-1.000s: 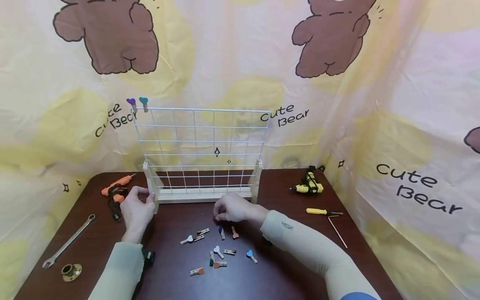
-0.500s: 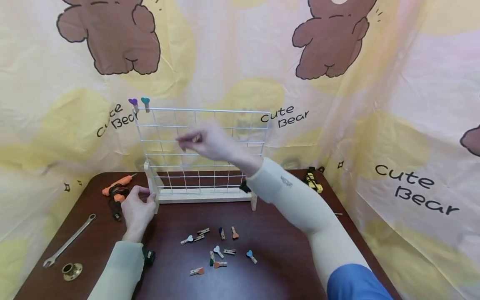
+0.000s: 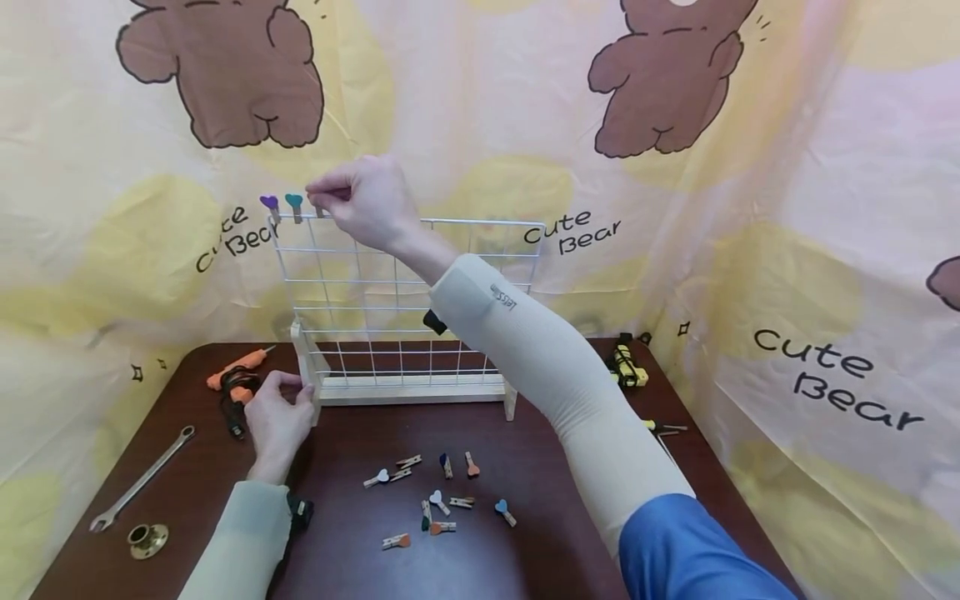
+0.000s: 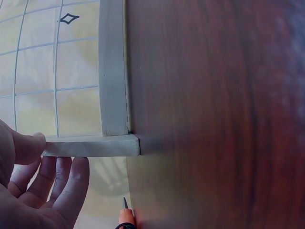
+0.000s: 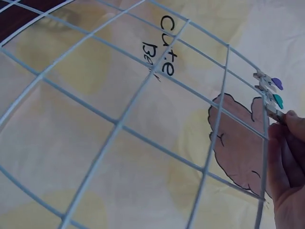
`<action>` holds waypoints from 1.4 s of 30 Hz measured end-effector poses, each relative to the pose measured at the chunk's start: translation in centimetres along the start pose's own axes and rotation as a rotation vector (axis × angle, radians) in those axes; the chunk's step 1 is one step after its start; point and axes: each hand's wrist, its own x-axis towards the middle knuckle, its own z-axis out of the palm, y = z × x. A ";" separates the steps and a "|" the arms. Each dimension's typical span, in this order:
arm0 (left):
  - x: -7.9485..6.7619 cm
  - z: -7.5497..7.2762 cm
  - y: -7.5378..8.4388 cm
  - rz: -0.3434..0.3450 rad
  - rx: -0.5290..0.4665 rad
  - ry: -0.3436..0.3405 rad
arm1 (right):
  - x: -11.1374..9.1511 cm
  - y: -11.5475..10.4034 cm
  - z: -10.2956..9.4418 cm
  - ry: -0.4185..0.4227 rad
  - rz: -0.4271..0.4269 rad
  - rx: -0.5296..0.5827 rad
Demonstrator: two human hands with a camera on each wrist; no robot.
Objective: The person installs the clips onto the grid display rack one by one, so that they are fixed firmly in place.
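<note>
My right hand (image 3: 375,200) is at the top wire of a white wire grid rack (image 3: 487,222). Thumb and fingertips pinch a small wooden clothespin (image 5: 275,114), whose jaws are at the wire; its head is hidden by the fingers. Just left of it, a teal-heart clothespin (image 3: 294,201) and a purple-heart clothespin (image 3: 269,202) sit clipped on the same wire. Low at the rack's left side, my left hand (image 3: 279,421) grips the wooden foot (image 4: 90,146), thumb on one face and fingers on the other.
Several loose clothespins lie mid-table, among them a blue-heart clothespin (image 3: 503,508). At left are an orange corded tool (image 3: 238,371), a wrench (image 3: 142,481) and a brass flange (image 3: 148,541). A yellow tool (image 3: 627,367) and a screwdriver (image 3: 663,427) lie at right, partly behind my arm.
My right hand has risen from the table in front of the rack, across the grid, to its top wire at upper left, bringing the clothespin. My left hand has stayed at the foot.
</note>
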 end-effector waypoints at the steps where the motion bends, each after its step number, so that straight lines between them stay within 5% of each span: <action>1: 0.0 0.0 0.0 0.000 -0.001 -0.002 | 0.1 0.0 0.1 0.007 0.008 -0.008; 13: -0.1 0.4 0.4 0.016 0.009 0.005 | -0.9 1.0 0.5 -0.008 0.047 -0.049; 17: 0.0 0.6 0.5 0.027 0.006 -0.003 | -4.1 2.1 -0.2 0.118 -0.099 -0.046; 21: 0.1 0.5 0.7 0.015 0.002 -0.011 | -9.7 4.0 0.0 0.199 -0.251 0.047; 24: 0.1 0.3 0.7 -0.008 -0.002 -0.027 | -14.8 6.3 1.2 0.087 -0.246 0.098; 28: 0.1 -0.1 0.5 -0.041 -0.001 -0.033 | -21.6 10.1 3.9 -0.190 -0.147 0.083; 34: 0.1 0.0 0.3 -0.041 0.010 -0.034 | -30.1 14.0 5.9 -0.535 0.111 -0.006; 38: -0.1 0.2 0.4 -0.045 0.005 -0.046 | -33.6 14.6 6.0 -0.646 0.310 -0.047; 42: -0.2 0.1 0.5 -0.051 0.005 -0.037 | -35.1 14.2 6.6 -0.659 0.381 -0.073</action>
